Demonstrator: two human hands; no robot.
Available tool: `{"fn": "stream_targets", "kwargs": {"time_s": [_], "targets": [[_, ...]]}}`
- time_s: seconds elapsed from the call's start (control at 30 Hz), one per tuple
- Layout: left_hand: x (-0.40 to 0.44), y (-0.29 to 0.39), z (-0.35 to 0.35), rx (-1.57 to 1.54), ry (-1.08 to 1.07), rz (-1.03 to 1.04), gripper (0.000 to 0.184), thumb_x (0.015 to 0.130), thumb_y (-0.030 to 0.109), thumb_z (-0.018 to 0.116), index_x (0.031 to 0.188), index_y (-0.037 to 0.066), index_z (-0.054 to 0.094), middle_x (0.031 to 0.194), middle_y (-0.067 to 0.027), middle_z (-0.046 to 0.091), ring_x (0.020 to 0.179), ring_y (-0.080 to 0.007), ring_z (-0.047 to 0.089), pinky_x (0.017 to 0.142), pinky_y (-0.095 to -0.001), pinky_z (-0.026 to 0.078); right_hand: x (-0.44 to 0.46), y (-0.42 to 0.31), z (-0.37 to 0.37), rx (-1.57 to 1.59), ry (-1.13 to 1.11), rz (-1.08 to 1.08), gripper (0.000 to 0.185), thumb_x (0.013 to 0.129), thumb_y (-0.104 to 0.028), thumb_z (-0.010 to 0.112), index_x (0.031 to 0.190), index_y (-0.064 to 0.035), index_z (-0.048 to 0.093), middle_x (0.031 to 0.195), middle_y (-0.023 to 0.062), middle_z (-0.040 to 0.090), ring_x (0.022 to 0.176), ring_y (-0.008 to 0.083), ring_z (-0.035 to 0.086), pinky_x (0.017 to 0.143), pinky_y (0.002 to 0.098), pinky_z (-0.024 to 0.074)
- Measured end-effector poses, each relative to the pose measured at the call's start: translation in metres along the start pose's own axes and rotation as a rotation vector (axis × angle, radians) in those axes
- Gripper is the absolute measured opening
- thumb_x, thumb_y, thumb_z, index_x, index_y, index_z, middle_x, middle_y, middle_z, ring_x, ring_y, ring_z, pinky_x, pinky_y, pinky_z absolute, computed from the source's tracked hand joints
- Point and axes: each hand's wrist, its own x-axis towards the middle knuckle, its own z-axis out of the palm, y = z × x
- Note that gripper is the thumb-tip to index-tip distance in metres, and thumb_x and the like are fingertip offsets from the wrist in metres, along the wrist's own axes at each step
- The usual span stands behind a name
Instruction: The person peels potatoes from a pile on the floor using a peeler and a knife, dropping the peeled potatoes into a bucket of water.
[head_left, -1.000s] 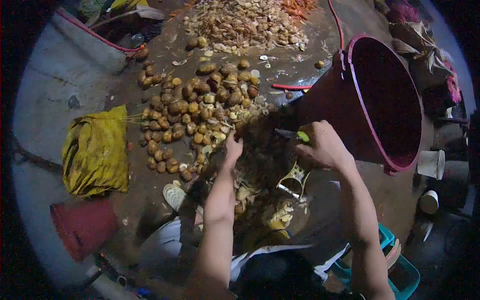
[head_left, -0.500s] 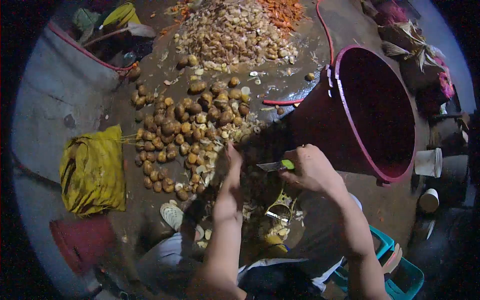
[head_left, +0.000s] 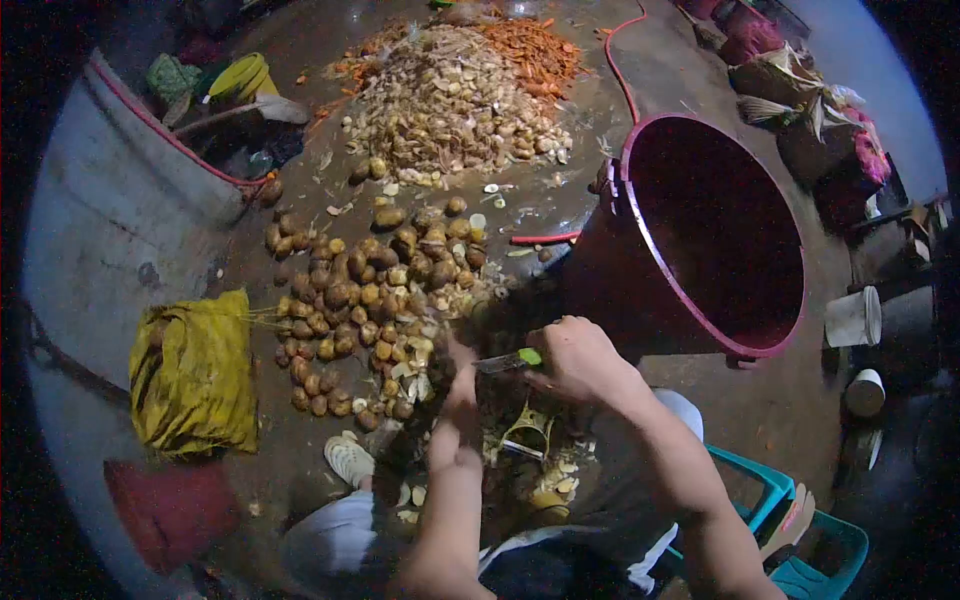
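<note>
My right hand (head_left: 578, 358) is closed around the green handle of a knife (head_left: 497, 363), its blade pointing left toward my other wrist. My left hand (head_left: 460, 352) reaches to the near right edge of a pile of unpeeled potatoes (head_left: 345, 290). Its fingers are smeared by motion, so what they hold, if anything, is unclear. Pale scraps and cut pieces (head_left: 412, 378) lie beside that hand. Below the knife, between my forearms, sits a yellow-framed object with a shiny metal strip (head_left: 525, 435); its kind is hard to make out.
A large maroon tub (head_left: 600, 290) leans open at the right, with a red hose (head_left: 545, 239) behind it. Farther back are a heap of pale cut pieces (head_left: 450, 110) and orange pieces (head_left: 540, 60). A yellow sack (head_left: 195, 380) and red bucket (head_left: 170, 510) stand left; a teal stool (head_left: 840, 545) lower right.
The view has shifted, so the tub appears farther left and lower. My right hand with the knife has come closer to my left wrist. The left hand has lowered slightly and blurred.
</note>
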Motion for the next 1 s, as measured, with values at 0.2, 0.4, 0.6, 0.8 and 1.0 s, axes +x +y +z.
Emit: {"fn": "stream_targets", "kwargs": {"time_s": [0.2, 0.4, 0.6, 0.8, 1.0], "targets": [[-0.045, 0.045, -0.030, -0.602, -0.198, -0.144, 0.043, 0.078, 0.004, 0.064, 0.118, 0.003, 0.049, 0.114, -0.0132, 0.056, 0.103, -0.0280, 0.055, 0.086, -0.0403, 0.048, 0.003, 0.000, 0.000, 0.051, -0.004, -0.001, 0.034, 0.074, -0.038, 0.071, 0.088, -0.0068, 0.068, 0.083, 0.0203, 0.064, 0.087, 0.0388, 0.060, 0.079, 0.0477, 0.0499], [-0.119, 0.127, -0.107, -0.720, -0.379, 0.070, 0.053, 0.082, -0.006, 0.060, 0.131, 0.004, 0.041, 0.116, -0.0125, 0.057, 0.105, -0.0258, 0.059, 0.084, -0.0379, 0.053, -0.015, -0.015, 0.012, 0.032, 0.170, -0.075, 0.047, 0.075, -0.044, 0.072, 0.081, 0.0016, 0.065, 0.083, 0.0242, 0.066, 0.081, 0.0407, 0.066, 0.074, 0.0474, 0.0544], [-0.220, 0.228, -0.154, -0.860, -0.576, 0.179, 0.051, 0.076, -0.008, 0.067, 0.119, 0.009, 0.047, 0.110, -0.0064, 0.058, 0.093, -0.0177, 0.061, 0.074, -0.0269, 0.053, -0.030, -0.047, 0.061, 0.157, 0.279, -0.194, 0.036, 0.078, -0.033, 0.067, 0.081, 0.0022, 0.065, 0.081, 0.0253, 0.066, 0.078, 0.0429, 0.065, 0.072, 0.0485, 0.0542], [-0.274, 0.235, -0.199, -0.705, -0.615, 0.379, 0.046, 0.076, -0.006, 0.068, 0.115, 0.009, 0.049, 0.110, -0.0062, 0.060, 0.101, -0.0205, 0.060, 0.090, -0.0354, 0.050, -0.072, -0.098, 0.068, 0.215, 0.298, -0.189, 0.020, 0.080, -0.013, 0.051, 0.082, 0.0011, 0.066, 0.078, 0.0258, 0.065, 0.078, 0.0439, 0.065, 0.073, 0.0505, 0.0534], [-0.290, 0.219, -0.222, -0.673, -0.632, 0.528, 0.051, 0.077, -0.009, 0.065, 0.120, 0.011, 0.047, 0.111, -0.0080, 0.060, 0.102, -0.0232, 0.062, 0.087, -0.0363, 0.053, -0.078, -0.112, 0.096, 0.178, 0.316, -0.190, 0.019, 0.078, -0.011, 0.053, 0.082, 0.0036, 0.064, 0.083, 0.0278, 0.064, 0.084, 0.0440, 0.064, 0.074, 0.0499, 0.0536]]}}
